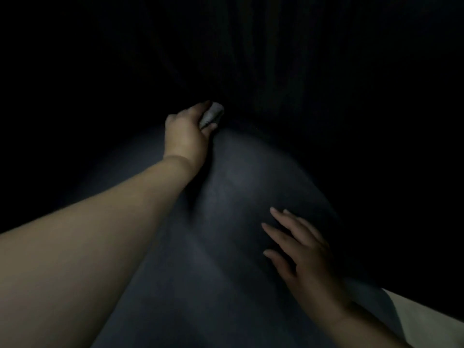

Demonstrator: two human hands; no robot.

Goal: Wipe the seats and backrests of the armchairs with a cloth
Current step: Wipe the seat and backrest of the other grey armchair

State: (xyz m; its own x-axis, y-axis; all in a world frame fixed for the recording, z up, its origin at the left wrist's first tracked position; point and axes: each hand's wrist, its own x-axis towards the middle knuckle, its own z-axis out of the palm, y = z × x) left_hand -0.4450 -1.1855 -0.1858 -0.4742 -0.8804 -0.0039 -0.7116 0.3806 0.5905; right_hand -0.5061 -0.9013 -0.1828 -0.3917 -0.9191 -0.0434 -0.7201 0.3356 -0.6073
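Note:
The scene is very dark. A dark grey padded armchair surface fills the middle of the view, lit only in its centre. My left hand reaches far forward to the top edge of that surface and is closed around a small bunched grey cloth. My right hand lies flat on the padding nearer to me, fingers spread and holding nothing. Whether the lit surface is a seat or a backrest cannot be told.
Everything beyond and beside the armchair is black, with no detail visible. A pale strip, perhaps a sleeve or another surface, shows at the lower right corner.

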